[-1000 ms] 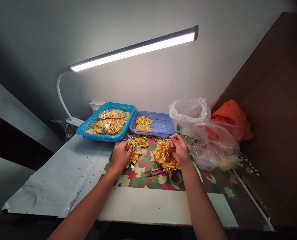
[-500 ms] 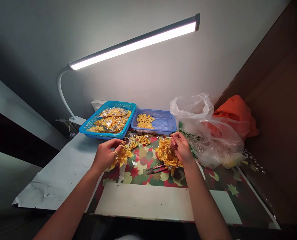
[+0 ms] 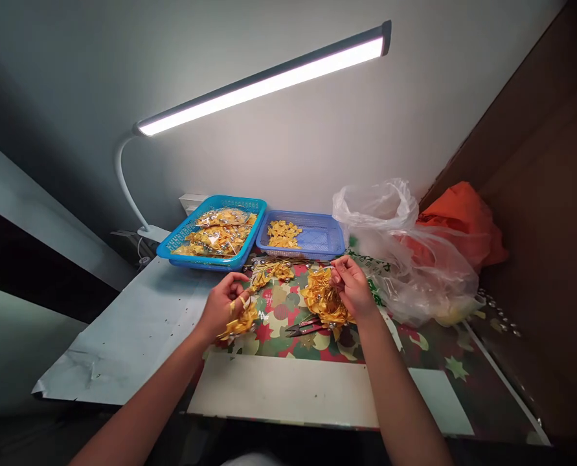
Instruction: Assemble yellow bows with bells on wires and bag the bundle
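Yellow flowers with silvery beads (image 3: 242,323) hang under my left hand (image 3: 225,304), whose fingers are curled round their thin stems. My right hand (image 3: 350,285) is pinched at the fingertips on a thin stem, just above a bunch of yellow flowers (image 3: 323,298). Small snips (image 3: 304,327) lie partly under that bunch. Between my hands, farther back, loose yellow flowers (image 3: 281,270) rest on the patterned cover beside a pile of thin stems.
A blue basket (image 3: 164,249) holds bagged yellow flowers. The purple-blue basket (image 3: 341,244) has small yellow pieces in it. Clear plastic bags (image 3: 405,272) and an orange bag (image 3: 456,217) are at the right. A lamp (image 3: 269,81) hangs over the table (image 3: 137,330).
My left hand has shifted right, and the flowers under it hang lower and closer together. My right hand keeps its pinch in nearly the same place. The view has shifted slightly.
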A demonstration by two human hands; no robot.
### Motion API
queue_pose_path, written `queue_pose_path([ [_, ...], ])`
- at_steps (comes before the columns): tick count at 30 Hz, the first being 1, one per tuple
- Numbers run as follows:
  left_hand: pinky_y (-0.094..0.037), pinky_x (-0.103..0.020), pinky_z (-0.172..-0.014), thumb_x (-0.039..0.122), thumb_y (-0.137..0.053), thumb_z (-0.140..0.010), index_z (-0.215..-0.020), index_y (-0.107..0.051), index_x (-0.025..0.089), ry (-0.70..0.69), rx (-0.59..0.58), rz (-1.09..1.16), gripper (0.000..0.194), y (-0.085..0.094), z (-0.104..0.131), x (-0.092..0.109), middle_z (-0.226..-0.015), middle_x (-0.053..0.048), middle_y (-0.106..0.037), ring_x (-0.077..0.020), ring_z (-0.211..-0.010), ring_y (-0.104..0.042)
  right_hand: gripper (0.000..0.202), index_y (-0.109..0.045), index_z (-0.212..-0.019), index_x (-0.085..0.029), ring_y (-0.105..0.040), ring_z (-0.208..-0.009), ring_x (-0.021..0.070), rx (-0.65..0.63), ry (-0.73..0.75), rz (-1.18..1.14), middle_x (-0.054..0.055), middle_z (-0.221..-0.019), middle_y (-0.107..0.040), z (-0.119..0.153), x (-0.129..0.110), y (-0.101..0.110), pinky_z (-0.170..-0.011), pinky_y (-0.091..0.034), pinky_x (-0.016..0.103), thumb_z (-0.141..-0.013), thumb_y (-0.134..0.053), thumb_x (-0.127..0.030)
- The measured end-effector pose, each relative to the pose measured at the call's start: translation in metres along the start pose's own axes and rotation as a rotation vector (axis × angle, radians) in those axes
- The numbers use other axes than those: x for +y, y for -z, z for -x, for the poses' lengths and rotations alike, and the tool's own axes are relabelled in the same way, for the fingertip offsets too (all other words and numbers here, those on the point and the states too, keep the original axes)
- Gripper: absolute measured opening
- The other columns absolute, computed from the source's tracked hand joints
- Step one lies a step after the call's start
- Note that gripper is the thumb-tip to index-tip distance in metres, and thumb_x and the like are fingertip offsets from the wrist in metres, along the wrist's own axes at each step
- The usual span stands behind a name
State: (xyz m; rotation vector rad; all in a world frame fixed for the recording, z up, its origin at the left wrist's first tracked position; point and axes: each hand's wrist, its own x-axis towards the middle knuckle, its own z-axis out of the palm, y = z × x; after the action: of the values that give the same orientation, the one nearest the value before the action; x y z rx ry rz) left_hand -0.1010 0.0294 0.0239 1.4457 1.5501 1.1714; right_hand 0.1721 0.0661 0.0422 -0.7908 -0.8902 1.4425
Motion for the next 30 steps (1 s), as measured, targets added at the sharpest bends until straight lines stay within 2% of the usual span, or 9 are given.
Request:
queue_pose_path([
  [2,-0.034,-0.022,-0.045,0.048,-0.069,-0.068,-0.094,-0.057,0.018,0.0,0.08,-0.039,0.042,-0.018,-0.008,-0.012,-0.049,0.01,-0.043,-0.0114,-0.044,-0.042,0.043,-0.055,-0.07,-0.02,-0.031,-0.05,0.0058,0.001,0.0,-0.003,-0.008,-0.052,-0.039,0.0,0.001,0.0,-0.048,-0.028,0.018,-0.06,-0.084,-0.05],
  [5,-0.029,-0.023,-0.045,0.045,-0.072,-0.064,-0.081,-0.063,0.016,-0.009,0.14,-0.095,0.035,-0.028,-0.021,-0.021,-0.046,0.008,-0.043,-0.0118,-0.044,-0.039,0.043,-0.055,-0.07,-0.02,-0.031,-0.05,0.0058,0.001,0.004,-0.007,-0.008,-0.054,-0.04,0.0,0.002,0.0,-0.047,-0.027,0.018,-0.06,-0.084,-0.05],
  [10,-0.037,-0.025,-0.056,0.043,-0.07,-0.068,-0.067,-0.065,0.019,-0.12,0.207,-0.095,0.025,-0.009,-0.015,-0.015,-0.058,0.002,-0.051,-0.0142,-0.057,-0.045,0.043,-0.054,-0.07,-0.02,-0.032,-0.05,0.0056,0.006,0.0,-0.016,-0.008,-0.055,-0.04,-0.001,0.003,0.002,-0.048,-0.029,0.018,-0.061,-0.084,-0.049],
  [13,-0.045,-0.026,-0.068,0.047,-0.071,-0.067,-0.068,-0.063,0.02,-0.156,0.191,-0.023,0.028,0.004,-0.003,-0.012,-0.079,-0.003,-0.061,-0.0168,-0.072,-0.055,0.043,-0.054,-0.071,-0.02,-0.032,-0.05,0.0052,0.01,-0.006,-0.024,-0.008,-0.055,-0.04,-0.001,0.004,0.003,-0.048,-0.029,0.018,-0.061,-0.084,-0.05],
  [15,-0.048,-0.027,-0.063,0.052,-0.066,-0.071,-0.071,-0.058,0.02,-0.121,0.159,0.035,0.033,0.007,0.002,-0.014,-0.075,-0.003,-0.062,-0.0169,-0.068,-0.057,0.043,-0.054,-0.07,-0.02,-0.032,-0.05,0.005,0.011,-0.009,-0.028,-0.008,-0.056,-0.04,-0.001,0.005,0.003,-0.047,-0.028,0.017,-0.061,-0.084,-0.05],
  [19,-0.047,-0.028,-0.047,0.061,-0.064,-0.069,-0.075,-0.054,0.02,-0.005,0.055,0.089,0.043,-0.003,-0.002,-0.025,-0.055,0.001,-0.056,-0.0161,-0.048,-0.055,0.043,-0.054,-0.071,-0.02,-0.032,-0.05,0.0051,0.016,-0.011,-0.034,-0.008,-0.056,-0.04,-0.001,0.006,0.004,-0.047,-0.028,0.017,-0.061,-0.084,-0.049],
  [23,-0.048,-0.029,-0.046,0.065,-0.057,-0.071,-0.082,-0.053,0.019,0.02,0.053,0.042,0.048,-0.017,-0.012,-0.034,-0.055,0.002,-0.055,-0.017,-0.046,-0.056,0.041,-0.055,-0.071,-0.02,-0.032,-0.05,0.0051,0.014,-0.009,-0.033,-0.008,-0.055,-0.04,0.0,0.006,0.005,-0.048,-0.029,0.017,-0.063,-0.083,-0.048],
  [26,-0.047,-0.028,-0.051,0.055,-0.051,-0.077,-0.093,-0.052,0.018,-0.025,0.087,-0.065,0.04,-0.019,-0.016,-0.036,-0.059,0.003,-0.054,-0.017,-0.05,-0.058,0.041,-0.056,-0.071,-0.02,-0.032,-0.05,0.0053,0.01,-0.004,-0.032,-0.008,-0.054,-0.04,0.001,0.007,0.005,-0.048,-0.029,0.017,-0.063,-0.083,-0.049],
  [30,-0.042,-0.027,-0.059,0.036,-0.055,-0.075,-0.107,-0.056,0.019,-0.127,0.064,-0.303,0.037,-0.007,-0.016,-0.035,-0.061,0.004,-0.055,-0.0171,-0.057,-0.055,0.043,-0.054,-0.071,-0.02,-0.032,-0.05,0.0055,0.019,0.0,-0.033,-0.008,-0.055,-0.04,0.0,0.007,0.006,-0.047,-0.029,0.017,-0.062,-0.083,-0.05],
])
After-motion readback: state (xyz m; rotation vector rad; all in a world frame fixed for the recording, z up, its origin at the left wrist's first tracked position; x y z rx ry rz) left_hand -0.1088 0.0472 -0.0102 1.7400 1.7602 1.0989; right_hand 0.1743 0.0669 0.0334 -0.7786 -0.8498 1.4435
